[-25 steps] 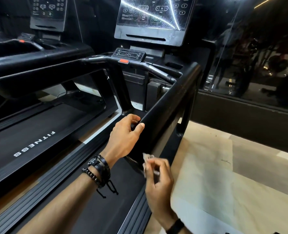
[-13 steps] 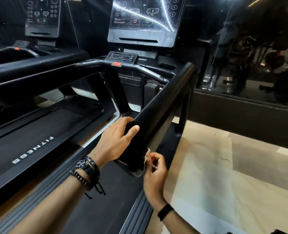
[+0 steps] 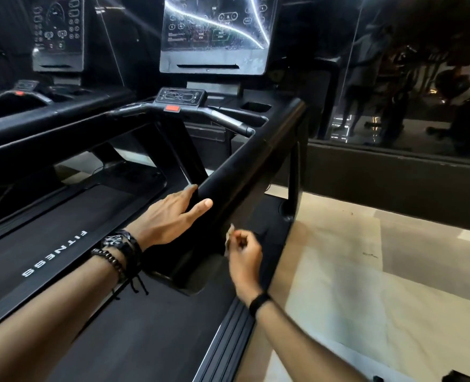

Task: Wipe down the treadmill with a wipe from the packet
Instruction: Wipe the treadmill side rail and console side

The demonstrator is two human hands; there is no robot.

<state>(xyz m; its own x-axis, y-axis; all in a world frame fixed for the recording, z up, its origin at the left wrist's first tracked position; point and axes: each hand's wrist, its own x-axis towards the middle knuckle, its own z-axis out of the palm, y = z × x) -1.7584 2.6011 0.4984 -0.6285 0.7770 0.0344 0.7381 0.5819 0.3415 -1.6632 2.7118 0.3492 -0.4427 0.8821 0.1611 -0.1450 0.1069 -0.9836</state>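
Standing on a black treadmill (image 3: pixel 134 312) here, looking down its right side. The left hand (image 3: pixel 170 216) is wrapped over the near end of the right handrail (image 3: pixel 244 172) — fingers over the far side, thumb lying straight along the top. That wrist has a stack of dark bracelets (image 3: pixel 120 252) on it, one beaded, with cords hanging loose.

The right hand (image 3: pixel 244 255) is just below and outside the rail, fingers curled in, pinching a small crumpled white wipe (image 3: pixel 229 234). The wipe sits right against the dark panel under the rail, though it's a bit blurry so I can't tell how much of it is actually touching. There's a black band (image 3: pixel 258 303) on that wrist.

Further up you can see the console screen (image 3: pixel 214 31) with streaky light reflections across it, and below it a small control panel (image 3: pixel 180 96) with a red button (image 3: pixel 172 108) on the crossbar. A second treadmill (image 3: pixel 35 128) sits alongside on the left — "FITNESS" is printed on the side strip between the two. On the right, pale floor (image 3: pixel 366 271) and a dark glass wall (image 3: pixel 407 78) with dim reflections.
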